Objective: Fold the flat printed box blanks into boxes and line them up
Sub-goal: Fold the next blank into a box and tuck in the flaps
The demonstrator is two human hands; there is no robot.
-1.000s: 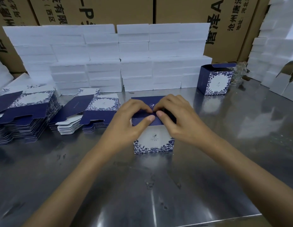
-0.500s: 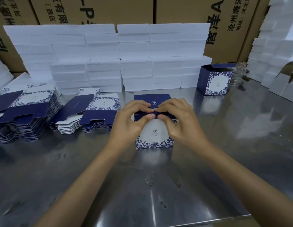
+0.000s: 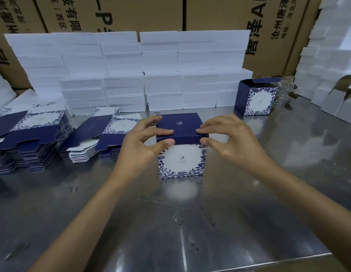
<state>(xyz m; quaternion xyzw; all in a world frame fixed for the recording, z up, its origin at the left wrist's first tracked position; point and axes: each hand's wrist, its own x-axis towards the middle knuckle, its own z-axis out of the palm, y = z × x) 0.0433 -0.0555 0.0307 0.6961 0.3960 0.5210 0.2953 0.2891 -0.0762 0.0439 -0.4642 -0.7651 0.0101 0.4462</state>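
On the steel table (image 3: 170, 222), nearest the camera, two forearms reach in toward a blue-and-white box (image 3: 180, 154) that stands upright at mid-table. The box's dark top flap is now seen lying flat and closed, where half a second ago it was hidden under both hands, which were bunched together over the middle of the top. Since then the hands have been drawn apart to the two top corners. The left hand (image 3: 145, 142) is pinching the left end of the lid's front edge between forefinger and thumb; the right hand (image 3: 229, 140) is pinching the right end in the same way. The front face of the box, which was largely covered before, is now shown in full. The fold on this box is judged to be all but finished; what is probably left is a last press of the tuck and the move into line.

To the left, stacks of flat blanks (image 3: 33, 138) are kept, with a smaller stack (image 3: 104, 140) just beside the left hand; these have not been shifted. Farther back on the right, one folded box (image 3: 256, 99) stands with its lid flap open, well apart from the box in hand, and has not been moved either. Behind everything, a wall of white foam blocks (image 3: 131, 71) is stacked against brown cartons (image 3: 220, 14)
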